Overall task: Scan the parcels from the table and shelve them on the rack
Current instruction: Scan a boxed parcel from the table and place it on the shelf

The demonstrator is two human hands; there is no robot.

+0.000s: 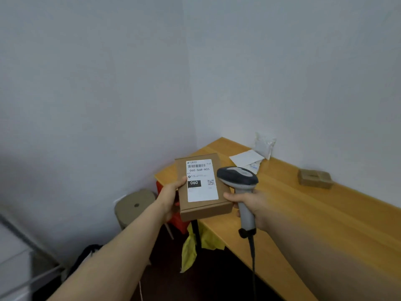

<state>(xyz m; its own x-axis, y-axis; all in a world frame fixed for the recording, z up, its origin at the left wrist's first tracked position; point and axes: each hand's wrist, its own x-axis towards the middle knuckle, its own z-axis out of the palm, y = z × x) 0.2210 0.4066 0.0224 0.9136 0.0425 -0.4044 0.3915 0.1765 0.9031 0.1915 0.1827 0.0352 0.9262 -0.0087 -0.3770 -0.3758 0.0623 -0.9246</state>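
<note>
Pale grey walls met in a corner ahead of me, and a wooden table [303, 218] ran from that corner along the right-hand wall. My left hand [168, 197] was closed on the left edge of a small cardboard box [201, 210], thumb on top and the other fingers hidden beneath, holding it in the air over the near corner of the table with its top face tilted toward me. A white label [201, 181] covered most of that face, with a barcode near the top, the code 060-06B-A05 under it, a black block reading 060, and a small QR code to its right. My right hand [252, 206] was wrapped around the grip of a scanner [240, 185], forefinger stretched forward almost to the box's right edge; the scanner's dark head sat just beside the label, overlapping the box's right side, and its cable [252, 263] hung straight down. Farther back on the table lay a white envelope [246, 158] and, leaning on the wall just behind it, a clear bag [264, 146]. Well apart from those, near the wall, rested a flat brown carton [314, 178]. Below the table's left end stood a round tan stool [134, 206], something red [178, 220] behind the box, and a yellow cloth [191, 248] hanging by the black table leg.
</note>
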